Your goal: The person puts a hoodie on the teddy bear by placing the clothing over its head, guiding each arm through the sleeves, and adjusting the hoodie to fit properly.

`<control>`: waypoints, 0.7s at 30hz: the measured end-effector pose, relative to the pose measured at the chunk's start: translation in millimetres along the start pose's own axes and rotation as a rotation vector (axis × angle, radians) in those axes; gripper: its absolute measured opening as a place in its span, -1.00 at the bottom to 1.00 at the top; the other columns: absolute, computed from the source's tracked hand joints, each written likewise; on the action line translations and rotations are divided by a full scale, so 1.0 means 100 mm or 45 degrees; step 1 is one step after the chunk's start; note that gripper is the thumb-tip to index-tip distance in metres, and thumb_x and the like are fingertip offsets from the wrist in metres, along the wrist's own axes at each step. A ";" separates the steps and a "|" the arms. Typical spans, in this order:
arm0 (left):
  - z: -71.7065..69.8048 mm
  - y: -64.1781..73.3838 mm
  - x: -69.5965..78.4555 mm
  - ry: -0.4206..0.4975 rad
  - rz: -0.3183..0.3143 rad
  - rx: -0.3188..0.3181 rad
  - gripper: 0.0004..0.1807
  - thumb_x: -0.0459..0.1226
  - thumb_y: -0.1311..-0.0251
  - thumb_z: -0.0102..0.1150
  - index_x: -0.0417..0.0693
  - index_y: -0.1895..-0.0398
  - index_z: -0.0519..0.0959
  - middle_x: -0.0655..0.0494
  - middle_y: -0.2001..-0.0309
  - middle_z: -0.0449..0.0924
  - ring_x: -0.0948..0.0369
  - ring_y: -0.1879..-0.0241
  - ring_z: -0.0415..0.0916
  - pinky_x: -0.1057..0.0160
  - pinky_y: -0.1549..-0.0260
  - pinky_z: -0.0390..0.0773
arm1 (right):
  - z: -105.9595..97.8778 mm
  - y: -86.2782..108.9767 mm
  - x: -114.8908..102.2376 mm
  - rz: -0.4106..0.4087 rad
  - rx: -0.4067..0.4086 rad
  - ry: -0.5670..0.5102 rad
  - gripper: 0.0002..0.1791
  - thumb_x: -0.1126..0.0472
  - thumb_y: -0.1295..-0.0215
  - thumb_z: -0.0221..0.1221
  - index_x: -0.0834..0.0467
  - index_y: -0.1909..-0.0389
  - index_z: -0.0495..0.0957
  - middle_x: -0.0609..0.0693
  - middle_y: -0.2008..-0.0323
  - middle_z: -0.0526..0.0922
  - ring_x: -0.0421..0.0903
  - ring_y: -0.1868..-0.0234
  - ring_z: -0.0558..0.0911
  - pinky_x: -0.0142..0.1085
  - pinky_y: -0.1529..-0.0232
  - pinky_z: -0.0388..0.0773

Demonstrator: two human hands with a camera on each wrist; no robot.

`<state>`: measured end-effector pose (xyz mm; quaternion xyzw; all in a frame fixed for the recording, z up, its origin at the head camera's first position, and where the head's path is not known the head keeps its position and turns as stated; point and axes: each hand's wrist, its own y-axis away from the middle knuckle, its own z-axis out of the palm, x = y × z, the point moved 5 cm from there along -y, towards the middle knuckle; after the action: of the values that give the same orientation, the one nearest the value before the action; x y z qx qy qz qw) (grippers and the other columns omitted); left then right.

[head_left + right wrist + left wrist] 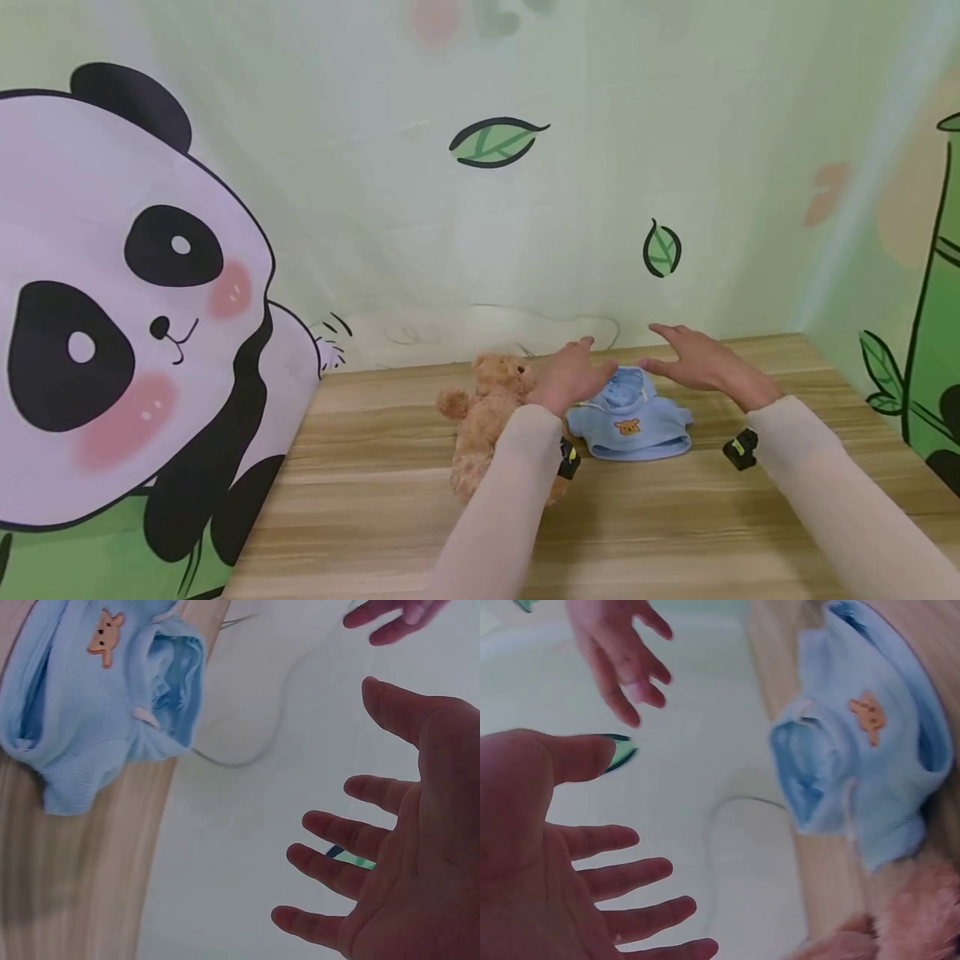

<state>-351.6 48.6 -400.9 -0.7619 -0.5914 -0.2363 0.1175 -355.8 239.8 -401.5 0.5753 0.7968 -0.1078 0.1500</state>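
A small light-blue hoodie (633, 429) with a brown bear patch lies on the wooden table. Left of it is a tan teddy bear (480, 417), partly covered in the head view by my left forearm. My left hand (573, 375) hovers above the gap between bear and hoodie, fingers spread and holding nothing. On the other side, my right hand (697, 358) is raised near the hood, also empty with fingers apart. Both wrist views show the palms, the left hand (592, 877) and the right hand (390, 832), clear of the hoodie (97, 682).
The wood-grain table (360, 500) ends at a pale green backdrop (360, 208) printed with leaves and a large panda (135, 275). A thin dark line curves along the backdrop's lower part. A black wrist camera (741, 450) sits at my right cuff.
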 end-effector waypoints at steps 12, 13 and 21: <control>0.30 -0.11 -0.13 0.063 -0.135 -0.061 -0.36 0.04 -0.33 0.11 0.04 -0.42 0.33 0.09 -0.37 0.42 0.07 -0.32 0.41 0.07 -0.23 0.46 | 0.22 -0.01 0.23 0.039 -0.026 -0.068 -0.18 -0.15 -0.43 0.04 0.41 -0.41 0.16 0.50 -0.29 0.35 0.46 -0.28 0.37 0.29 -0.21 0.34; 0.32 -0.12 -0.13 0.051 -0.138 -0.065 -0.36 0.04 -0.33 0.11 0.03 -0.42 0.33 0.09 -0.36 0.42 0.07 -0.32 0.41 0.07 -0.23 0.46 | 0.25 -0.02 0.25 0.038 -0.028 -0.075 -0.19 -0.13 -0.43 0.05 0.42 -0.40 0.17 0.51 -0.26 0.37 0.46 -0.25 0.39 0.29 -0.19 0.37; 0.43 -0.17 -0.21 -0.063 -0.184 -0.027 -0.68 -0.07 -0.28 0.17 -0.06 0.04 0.62 0.03 0.06 0.66 0.12 0.19 0.57 0.15 0.24 0.53 | 0.45 -0.08 0.39 0.086 -0.091 -0.093 -0.28 -0.08 -0.42 0.08 0.43 -0.33 0.27 0.50 -0.17 0.46 0.43 -0.14 0.49 0.22 -0.05 0.48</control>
<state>-362.0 54.7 -450.4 -0.7241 -0.6451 -0.2314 0.0775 -369.5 256.1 -457.5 0.5919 0.7742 -0.0952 0.2030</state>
